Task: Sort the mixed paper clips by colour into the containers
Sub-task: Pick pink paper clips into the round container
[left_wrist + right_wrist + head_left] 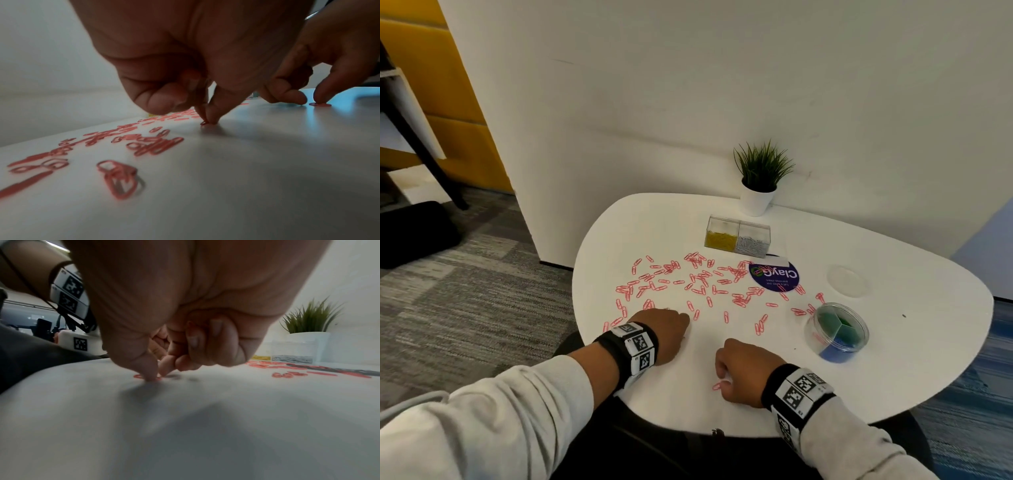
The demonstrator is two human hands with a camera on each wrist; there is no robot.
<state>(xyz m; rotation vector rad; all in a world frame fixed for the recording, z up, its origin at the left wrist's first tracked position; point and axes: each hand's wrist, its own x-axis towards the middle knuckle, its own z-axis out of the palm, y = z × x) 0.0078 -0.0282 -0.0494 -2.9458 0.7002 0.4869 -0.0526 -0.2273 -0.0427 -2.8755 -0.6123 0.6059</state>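
Many pink paper clips (698, 284) lie scattered over the white table (893, 359). My left hand (671, 329) is curled at the near edge of the scatter; in the left wrist view its thumb and fingertip (212, 116) meet on one pink clip (203, 123) lying on the table. My right hand (743, 370) is curled nearer the front edge, its thumb (149, 369) pressing down on another pink clip (138, 376) with the index fingertip right beside it. A clear two-part box (736, 236) holds yellow and silver clips. A round clear container (837, 329) holds green and blue ones.
A potted plant (758, 181) stands at the back by the wall. A round clear lid (847, 281) lies beyond the round container, and a purple sticker (774, 275) lies among the clips. The table's front edge runs just below my wrists.
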